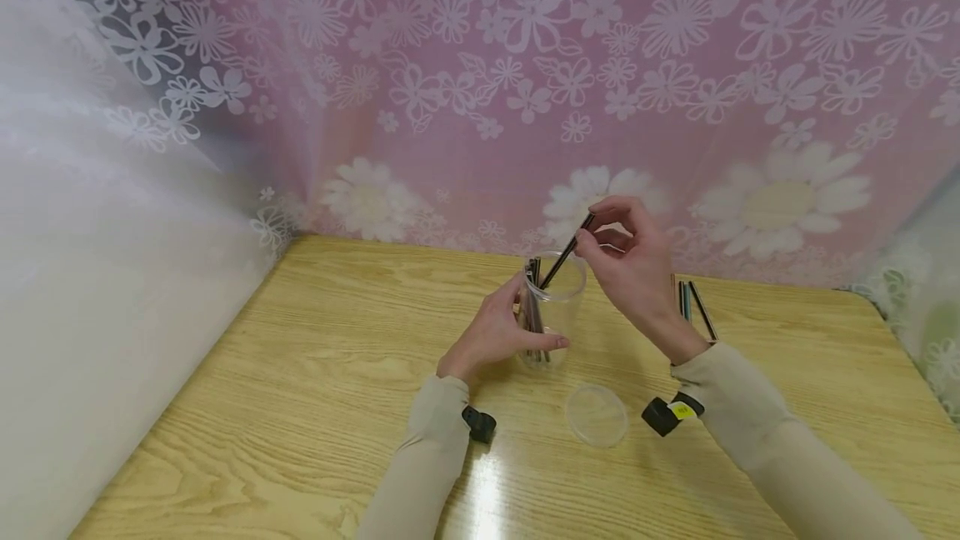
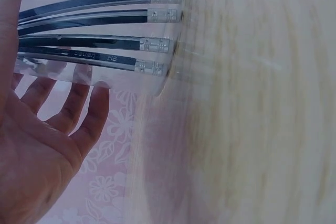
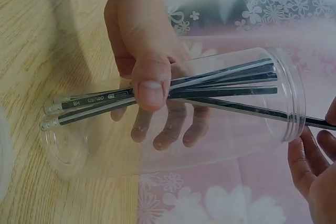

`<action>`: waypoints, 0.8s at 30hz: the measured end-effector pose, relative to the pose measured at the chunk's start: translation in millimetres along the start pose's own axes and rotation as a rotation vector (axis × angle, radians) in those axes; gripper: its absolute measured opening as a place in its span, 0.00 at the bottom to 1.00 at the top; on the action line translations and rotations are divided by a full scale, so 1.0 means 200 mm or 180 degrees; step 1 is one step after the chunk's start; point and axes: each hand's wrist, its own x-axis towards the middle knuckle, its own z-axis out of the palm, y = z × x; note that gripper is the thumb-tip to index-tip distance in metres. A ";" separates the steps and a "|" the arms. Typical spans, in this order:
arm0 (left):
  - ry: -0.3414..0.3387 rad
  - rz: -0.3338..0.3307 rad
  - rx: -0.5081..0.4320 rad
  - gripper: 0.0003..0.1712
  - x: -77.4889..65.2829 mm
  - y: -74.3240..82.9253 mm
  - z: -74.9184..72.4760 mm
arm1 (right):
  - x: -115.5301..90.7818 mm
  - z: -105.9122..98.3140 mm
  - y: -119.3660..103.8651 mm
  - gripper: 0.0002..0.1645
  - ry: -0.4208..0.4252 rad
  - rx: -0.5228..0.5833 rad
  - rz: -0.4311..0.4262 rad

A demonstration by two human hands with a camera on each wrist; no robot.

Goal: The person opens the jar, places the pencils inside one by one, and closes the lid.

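Behind the jar [image 1: 562, 313] and wood-grain table [image 1: 330, 407] hangs floral sheeting [image 1: 465, 152].

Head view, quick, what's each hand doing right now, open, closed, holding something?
Left hand: closed around the clear jar.
Right hand: closed, pinching a dark pencil whose lower end is inside the jar.

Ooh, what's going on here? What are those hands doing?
A person's left hand holds a clear plastic jar with several pencils inside. The right hand pinches one more black pencil, and its lower end is inside the jar's mouth. One moment can't show whether it's going in or coming out. The round clear lid lies on the wooden table, and a few pencil-like sticks lie past the right wrist.
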 end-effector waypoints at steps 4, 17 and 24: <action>0.0004 0.0018 0.0028 0.35 0.00 0.00 0.00 | 0.01 0.01 0.01 0.14 -0.0060 -0.0202 -0.0061; 0.0001 -0.0008 0.0018 0.32 -0.01 0.01 0.01 | -0.03 0.02 0.00 0.10 -0.0762 -0.0985 0.0085; -0.0008 -0.0053 0.0016 0.31 -0.01 0.01 0.01 | -0.03 0.03 -0.01 0.09 -0.1009 -0.1188 0.0194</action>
